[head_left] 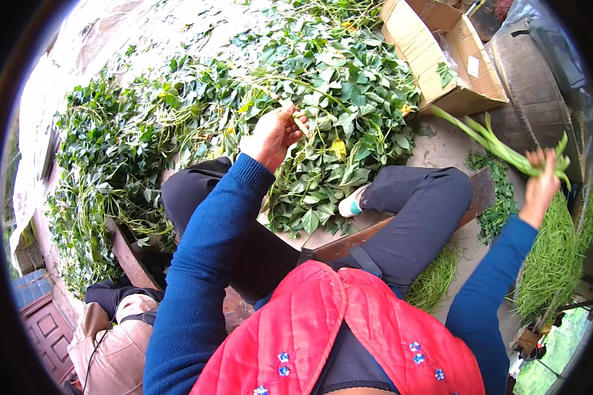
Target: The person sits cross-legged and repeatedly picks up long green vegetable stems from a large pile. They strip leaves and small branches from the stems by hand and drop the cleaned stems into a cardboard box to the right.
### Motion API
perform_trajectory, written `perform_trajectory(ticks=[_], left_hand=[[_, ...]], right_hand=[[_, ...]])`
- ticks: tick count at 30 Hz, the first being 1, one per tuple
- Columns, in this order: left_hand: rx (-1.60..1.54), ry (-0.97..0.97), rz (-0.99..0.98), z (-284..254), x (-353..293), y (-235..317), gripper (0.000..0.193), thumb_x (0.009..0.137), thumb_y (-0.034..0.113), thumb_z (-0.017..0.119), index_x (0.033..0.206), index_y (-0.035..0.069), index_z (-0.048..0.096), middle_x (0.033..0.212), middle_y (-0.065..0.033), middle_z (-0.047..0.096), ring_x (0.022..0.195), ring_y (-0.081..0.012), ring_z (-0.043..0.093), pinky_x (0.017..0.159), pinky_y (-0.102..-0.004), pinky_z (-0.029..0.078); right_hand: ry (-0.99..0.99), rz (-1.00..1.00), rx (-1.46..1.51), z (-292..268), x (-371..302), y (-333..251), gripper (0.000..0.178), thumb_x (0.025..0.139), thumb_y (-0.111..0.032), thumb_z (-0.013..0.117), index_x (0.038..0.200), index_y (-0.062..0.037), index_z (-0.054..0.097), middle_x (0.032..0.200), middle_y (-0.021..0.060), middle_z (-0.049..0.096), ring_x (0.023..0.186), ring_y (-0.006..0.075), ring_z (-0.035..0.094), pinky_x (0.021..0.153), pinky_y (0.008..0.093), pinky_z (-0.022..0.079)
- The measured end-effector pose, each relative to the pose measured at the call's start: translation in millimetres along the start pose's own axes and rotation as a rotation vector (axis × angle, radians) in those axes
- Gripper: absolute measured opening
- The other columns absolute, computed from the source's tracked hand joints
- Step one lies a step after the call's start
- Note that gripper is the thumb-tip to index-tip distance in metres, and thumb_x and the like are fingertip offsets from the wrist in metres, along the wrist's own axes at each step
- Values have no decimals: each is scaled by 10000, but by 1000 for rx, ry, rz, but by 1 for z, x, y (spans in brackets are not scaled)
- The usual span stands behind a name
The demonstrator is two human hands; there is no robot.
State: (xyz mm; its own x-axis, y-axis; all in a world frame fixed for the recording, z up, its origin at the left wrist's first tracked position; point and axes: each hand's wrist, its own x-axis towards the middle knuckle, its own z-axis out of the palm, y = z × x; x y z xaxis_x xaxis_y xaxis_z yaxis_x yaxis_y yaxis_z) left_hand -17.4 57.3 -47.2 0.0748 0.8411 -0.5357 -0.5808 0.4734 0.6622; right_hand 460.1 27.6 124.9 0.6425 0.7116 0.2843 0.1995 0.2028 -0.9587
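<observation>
Over the pile of leafy green vines [349, 92] my left hand [277, 136] is held with its fingers curled and pressed together. A thin pale piece seems to show at its fingertips, too small to make out. Out at the right, my right hand [542, 181] is closed round a bunch of long green stalks [494, 141]. The stalks point up and left toward the cardboard box, with shorter ends sticking out past the fist. Some blur lies on this hand and the bunch.
An open cardboard box [418, 39] stands at the far right. Thin green stems [550, 253] are heaped at the right, with more stems [438, 276] beside my bent leg. Dark green leaves [497, 204] lie near a wooden board [481, 191]. Another person [115, 336] sits at the lower left.
</observation>
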Motion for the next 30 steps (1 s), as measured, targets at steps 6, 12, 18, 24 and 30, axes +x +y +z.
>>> perform_trajectory(ticks=[6,12,18,24,30], left_hand=[[63,-25,39,5,-11,-4,151,924,198,491,977,59,516,820,-45,598,699,-128,608,593,-222,495],[204,-30,115,15,-25,-8,158,911,178,523,975,34,518,855,-23,584,744,-125,618,677,-226,512],[55,-87,64,15,-63,-44,145,931,172,465,951,28,470,867,-61,549,705,-164,588,631,-274,497],[113,-19,61,11,-128,-80,144,944,178,442,957,37,469,798,-66,558,687,-179,593,614,-286,489],[661,-88,476,40,-45,3,199,917,196,497,878,7,545,730,-72,582,644,-131,594,554,-267,478]], right_hand=[[41,88,-1544,-224,-22,17,431,831,-402,594,866,26,627,732,165,624,654,241,583,654,386,453],[-184,461,-1710,-224,-73,82,528,672,-338,734,1005,50,605,995,262,610,982,341,592,846,389,435],[-357,16,-970,-17,-60,73,337,824,-188,618,1087,21,592,958,162,653,864,199,632,787,297,476],[-703,-206,-784,130,-82,66,246,799,-147,624,993,4,637,902,136,667,804,185,643,740,287,491],[-896,-34,-743,157,-97,113,211,787,-179,637,941,-34,653,834,148,660,749,233,656,677,315,502]])
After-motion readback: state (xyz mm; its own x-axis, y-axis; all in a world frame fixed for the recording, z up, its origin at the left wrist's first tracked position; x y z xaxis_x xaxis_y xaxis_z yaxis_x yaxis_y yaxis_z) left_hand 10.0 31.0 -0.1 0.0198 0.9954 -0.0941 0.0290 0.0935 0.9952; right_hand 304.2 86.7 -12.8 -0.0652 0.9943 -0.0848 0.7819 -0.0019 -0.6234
